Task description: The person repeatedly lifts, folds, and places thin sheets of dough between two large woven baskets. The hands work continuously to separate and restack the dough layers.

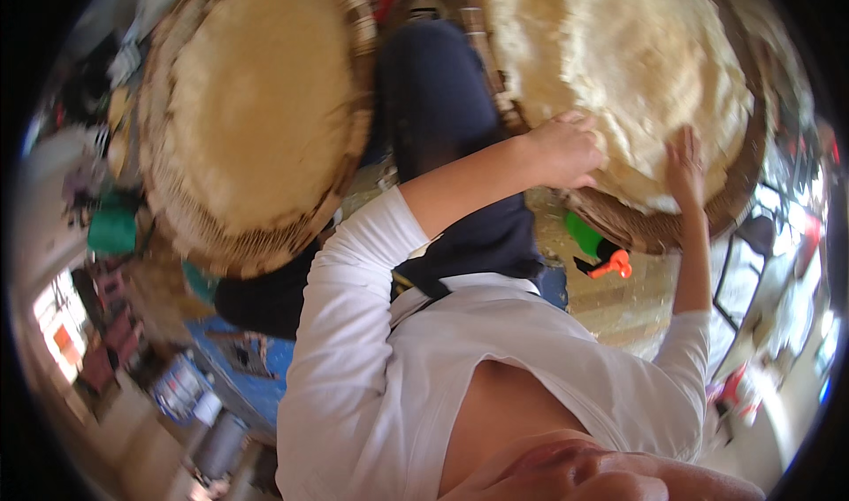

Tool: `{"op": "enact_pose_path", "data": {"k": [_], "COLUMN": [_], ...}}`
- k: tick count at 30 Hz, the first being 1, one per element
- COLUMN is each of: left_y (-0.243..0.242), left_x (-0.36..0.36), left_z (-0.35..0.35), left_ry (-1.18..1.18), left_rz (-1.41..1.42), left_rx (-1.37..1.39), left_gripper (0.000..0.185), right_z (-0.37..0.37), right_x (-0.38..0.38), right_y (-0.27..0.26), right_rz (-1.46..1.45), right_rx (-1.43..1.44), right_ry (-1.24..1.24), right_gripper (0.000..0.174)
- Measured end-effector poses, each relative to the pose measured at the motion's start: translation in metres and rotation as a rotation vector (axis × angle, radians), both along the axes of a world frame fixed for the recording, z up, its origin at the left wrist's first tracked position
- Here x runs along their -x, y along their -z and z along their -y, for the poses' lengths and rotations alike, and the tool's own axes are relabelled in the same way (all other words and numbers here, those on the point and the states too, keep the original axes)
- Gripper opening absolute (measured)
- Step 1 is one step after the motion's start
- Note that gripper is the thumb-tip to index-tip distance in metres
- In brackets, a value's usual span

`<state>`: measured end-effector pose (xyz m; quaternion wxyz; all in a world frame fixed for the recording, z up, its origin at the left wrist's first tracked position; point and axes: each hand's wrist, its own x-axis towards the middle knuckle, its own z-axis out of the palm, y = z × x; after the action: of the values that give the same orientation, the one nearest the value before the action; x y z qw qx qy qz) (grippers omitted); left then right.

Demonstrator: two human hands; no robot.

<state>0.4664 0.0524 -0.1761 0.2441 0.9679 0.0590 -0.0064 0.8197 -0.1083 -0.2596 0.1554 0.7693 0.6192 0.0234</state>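
Note:
At the upper right, a large round woven basket (729, 216) holds a wrinkled, pale yellow soft layer (637, 70) of material I cannot identify. My left hand (570, 151) reaches across my lap to the layer's near-left edge, its fingers curled against it; whether they grip it is unclear. Further right, my right hand (686, 163) lies with outstretched fingers on the near edge of the same layer. A second round woven basket (265, 245) at the upper left bears a smoother yellowish layer (265, 103), with neither hand near it.
My bent leg (438, 90) is between the baskets. Just below the right basket, a green object (584, 234) and a bright orange part (613, 264) lie over a wooden surface (597, 302). A worn blue surface (245, 368) and a green container (111, 231) are at left.

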Motion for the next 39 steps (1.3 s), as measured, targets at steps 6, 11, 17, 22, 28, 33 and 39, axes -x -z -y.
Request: {"op": "enact_pose_path", "data": {"k": [6, 11, 17, 22, 28, 33, 39], "left_y": [-0.018, 0.033, 0.073, 0.072, 0.083, 0.079, 0.072], "left_x": [0.208, 0.357, 0.409, 0.41, 0.421, 0.443, 0.415], "left_z": [-0.071, -0.069, -0.07, -0.074, -0.092, -0.11, -0.108], "left_ry": [-0.899, -1.208, -1.107, -1.164, -1.636, -1.853, -1.657], "left_rz": [0.741, -0.009, 0.043, 0.079, 0.336, 0.757, 0.316], "left_rx": [-0.088, -0.048, 0.084, 0.206, 0.252, 0.733, 0.219], "left_gripper": [0.015, 0.024, 0.029, 0.023, 0.017, 0.023, 0.045], "right_z": [-0.058, -0.16, -0.252, -0.269, -0.267, -0.278, -0.285], "right_x": [0.038, 0.171, 0.364, 0.5, 0.532, 0.528, 0.544], "right_y": [-0.052, -0.11, -0.135, -0.097, -0.061, -0.054, -0.041], "right_rz": [-0.338, -0.524, -0.819, -0.653, -0.449, -0.583, -0.451], "right_rx": [-0.479, -0.587, -0.403, 0.037, 0.194, 0.195, 0.092], "right_ry": [0.05, -0.366, -0.86, -1.112, -1.104, -1.048, -0.94], "right_gripper": [0.04, 0.027, 0.024, 0.017, 0.016, 0.015, 0.036]}}
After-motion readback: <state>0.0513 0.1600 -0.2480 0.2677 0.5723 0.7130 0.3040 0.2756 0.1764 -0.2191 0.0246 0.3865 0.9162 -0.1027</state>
